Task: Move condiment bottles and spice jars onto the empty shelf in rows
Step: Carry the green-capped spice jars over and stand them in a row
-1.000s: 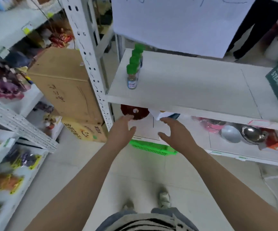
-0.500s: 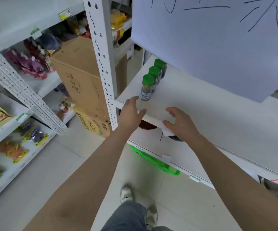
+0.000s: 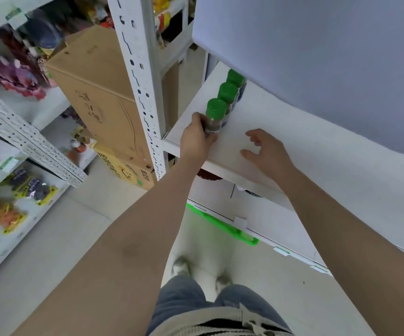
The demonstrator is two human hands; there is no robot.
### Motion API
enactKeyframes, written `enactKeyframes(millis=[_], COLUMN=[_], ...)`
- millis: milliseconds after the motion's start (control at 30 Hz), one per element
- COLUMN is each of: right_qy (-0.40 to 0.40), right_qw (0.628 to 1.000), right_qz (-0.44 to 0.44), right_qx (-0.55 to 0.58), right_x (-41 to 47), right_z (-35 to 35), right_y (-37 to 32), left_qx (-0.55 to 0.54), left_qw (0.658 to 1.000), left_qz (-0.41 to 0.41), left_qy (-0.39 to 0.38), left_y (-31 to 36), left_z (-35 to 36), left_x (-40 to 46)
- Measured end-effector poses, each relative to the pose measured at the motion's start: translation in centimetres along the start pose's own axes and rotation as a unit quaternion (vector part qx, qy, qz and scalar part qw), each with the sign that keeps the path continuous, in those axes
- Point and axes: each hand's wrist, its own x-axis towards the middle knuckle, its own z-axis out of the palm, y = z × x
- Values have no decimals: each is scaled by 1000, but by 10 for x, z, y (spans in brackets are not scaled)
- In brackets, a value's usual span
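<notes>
Three spice jars with green caps stand in a row along the left edge of the white shelf. My left hand is wrapped around the body of the front spice jar. Behind it stand the middle jar and the back jar, partly hidden under a hanging sheet. My right hand hovers over the shelf to the right of the jars, fingers spread, holding nothing.
A large white paper sheet hangs over the back of the shelf. A perforated white upright post stands left of the shelf, with a cardboard box behind it. A green basket sits below. Packaged goods fill the left shelves.
Both hands rose from below the shelf edge onto the shelf. My left hand has closed around the front jar; my right hand moved over the shelf surface.
</notes>
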Motion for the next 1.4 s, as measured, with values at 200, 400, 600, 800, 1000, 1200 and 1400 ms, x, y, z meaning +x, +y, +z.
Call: enactKeyframes(millis=[200,400,600,800,1000,1200,1400], right_qy=[46,85,114,91,-50,-285,-452], right_qw=[996,983,968,960,943,887,831], right_qz=[-5,-11,0,-23,-161,-180,-180], right_qx=[70,165,222,264,286,316,268], right_x=[40,72,88,71,-8,-100,-165], right_z=[15,39,54,47,60,104,144], right_y=[-12,-26,-29,-26,-46,-80,-119], left_qx=[-42,-41,-43,-61,-80,-135,-214], left_qw=[997,988,978,969,939,868,785], left_qz=[-27,-105,-145,-168,-235,-335,-376], left_qy=[53,110,140,170,238,340,443], left_y=[-5,-12,-9,-8,-13,-38,-71], left_z=[-18,-43,-42,-39,-60,-94,-127], left_x=[-38,-83,-116,-147,-206,-299,-377])
